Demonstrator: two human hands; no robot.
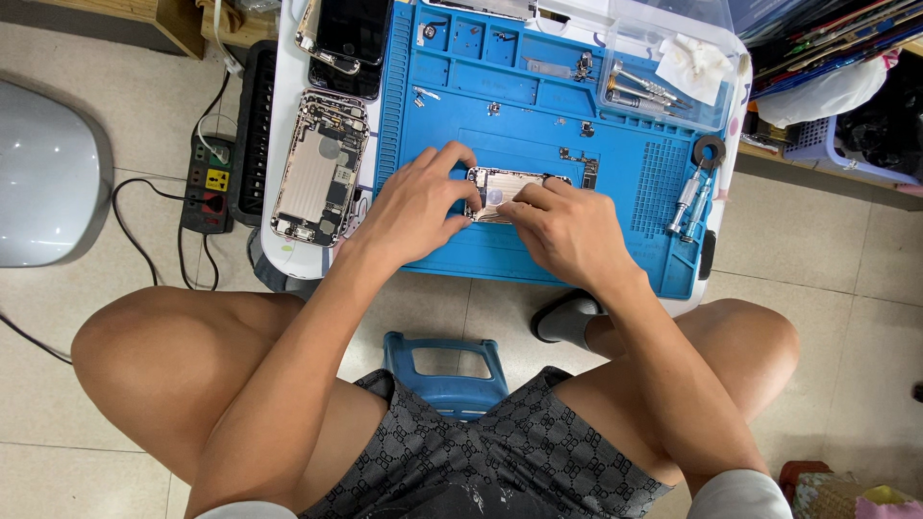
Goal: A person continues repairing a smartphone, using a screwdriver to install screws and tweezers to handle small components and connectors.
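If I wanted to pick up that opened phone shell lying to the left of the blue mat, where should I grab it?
Probably by its two long edges, coming straight down from above. The phone shell lies flat, open side up, with small exposed parts inside, so pinching the metal rim avoids touching them. Its left long edge sits clear on the white table; the right one lies close to the blue mat.

mat (pixel 538 255): matt blue rubber | phone shell (pixel 505 187): bare brushed metal | floor (pixel 827 250): glossy tile

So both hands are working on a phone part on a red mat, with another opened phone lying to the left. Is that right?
Not quite: the mat is blue, not red, as the head view shows. Both the left hand and right hand do hold the phone part, and the opened phone lies to the left.
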